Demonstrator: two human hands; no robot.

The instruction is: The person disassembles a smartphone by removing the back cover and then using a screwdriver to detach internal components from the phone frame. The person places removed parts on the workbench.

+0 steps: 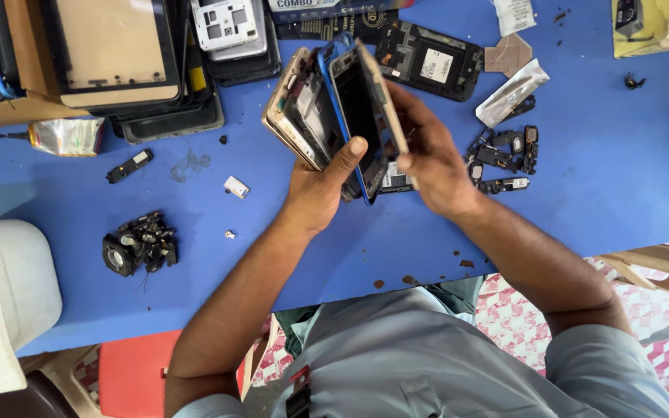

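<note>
Grey shirt (396, 356) filled the bottom of the view, closest to the lens, both forearms running up from it over the blue table (598, 178). Left hand (320, 190) gripped a fanned stack of phone frames (334, 108), thumb pressed flat on the front of the black-screened one, remaining fingers wrapped behind and out of sight. Right hand (427, 159) sat just right of the stack, fingers curled together around the outermost gold-edged frame; exact fingertip contact hard to make out, probably pinching its edge. The stack was held tilted above the table, not resting on it.

Up-left of the stack: pile of tablet frames (145, 66) with white back shells on top. Left of the stack, on the table: silver foil pouch (67, 135), small black part (129, 166), small white chip (236, 186). Down-left of the stack: black camera module cluster (139, 244). Far left of that: white container (1, 302) at the table edge. Just up-right of the stack: black midframe (431, 66) lying flat. Right of the stack: silver sachet (511, 93) and a group of small black speaker parts (505, 159), near the right hand. Far up-right: yellow cloth (652, 31).
</note>
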